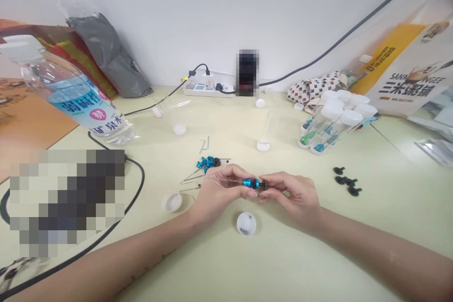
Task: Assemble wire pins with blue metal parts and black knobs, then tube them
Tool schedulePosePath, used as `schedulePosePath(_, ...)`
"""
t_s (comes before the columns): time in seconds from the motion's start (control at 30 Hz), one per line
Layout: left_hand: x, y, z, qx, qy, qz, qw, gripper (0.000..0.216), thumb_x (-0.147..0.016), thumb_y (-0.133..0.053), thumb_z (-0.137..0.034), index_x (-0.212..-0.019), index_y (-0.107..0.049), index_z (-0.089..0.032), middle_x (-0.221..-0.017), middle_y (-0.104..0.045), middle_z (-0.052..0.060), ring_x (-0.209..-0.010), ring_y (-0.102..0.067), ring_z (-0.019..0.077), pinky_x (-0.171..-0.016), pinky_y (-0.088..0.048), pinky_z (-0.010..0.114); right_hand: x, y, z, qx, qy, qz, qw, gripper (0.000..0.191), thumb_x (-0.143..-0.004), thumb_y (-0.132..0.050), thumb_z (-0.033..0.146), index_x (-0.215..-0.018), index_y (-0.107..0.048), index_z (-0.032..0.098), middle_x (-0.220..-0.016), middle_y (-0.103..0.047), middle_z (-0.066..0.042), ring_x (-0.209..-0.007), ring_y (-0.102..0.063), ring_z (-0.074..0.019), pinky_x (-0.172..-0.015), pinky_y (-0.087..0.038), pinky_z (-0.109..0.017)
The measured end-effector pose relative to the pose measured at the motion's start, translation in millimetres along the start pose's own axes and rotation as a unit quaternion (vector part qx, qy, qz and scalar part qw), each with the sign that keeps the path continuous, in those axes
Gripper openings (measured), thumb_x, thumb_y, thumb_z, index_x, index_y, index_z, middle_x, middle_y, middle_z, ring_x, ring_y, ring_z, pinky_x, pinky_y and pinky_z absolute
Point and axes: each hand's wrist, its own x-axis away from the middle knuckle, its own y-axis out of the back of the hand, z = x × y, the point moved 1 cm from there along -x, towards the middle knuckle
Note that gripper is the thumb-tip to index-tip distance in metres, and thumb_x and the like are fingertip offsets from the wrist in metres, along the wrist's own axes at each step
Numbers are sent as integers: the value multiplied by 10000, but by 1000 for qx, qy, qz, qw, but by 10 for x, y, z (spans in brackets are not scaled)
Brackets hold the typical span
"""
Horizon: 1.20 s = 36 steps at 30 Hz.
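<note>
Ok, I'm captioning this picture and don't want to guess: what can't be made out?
All in the head view:
Parts of the shiny blue-and-black cylindrical piece: covered by the left hand and right hand.
Dark upright object beside the white plastic power strip: pixelated.
Dark slanted shape at left: pixelated.
Dark specks in the round white cap: too small to identify.
White-and-yellow bag: cut off by the right edge.

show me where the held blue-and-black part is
In the head view, the blue-and-black part is just right of centre, between the left hand and right hand.
</note>
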Motion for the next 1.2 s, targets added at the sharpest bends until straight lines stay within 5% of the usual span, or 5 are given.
schedulePosePath(1.2, 22, -13, -12, -22, -18, -7, 1000, 181, -628, -781, -93, -778, -693, -144, -770, -684, 31, -739, -632, 140, -682, -524, 226, -19, 10, 3, 22, -16, 10, 1000, 153, -870, -593, 190, -1019, -629, 194, -753, -705, -7, -649, -686, -122, -617, -589, -200)
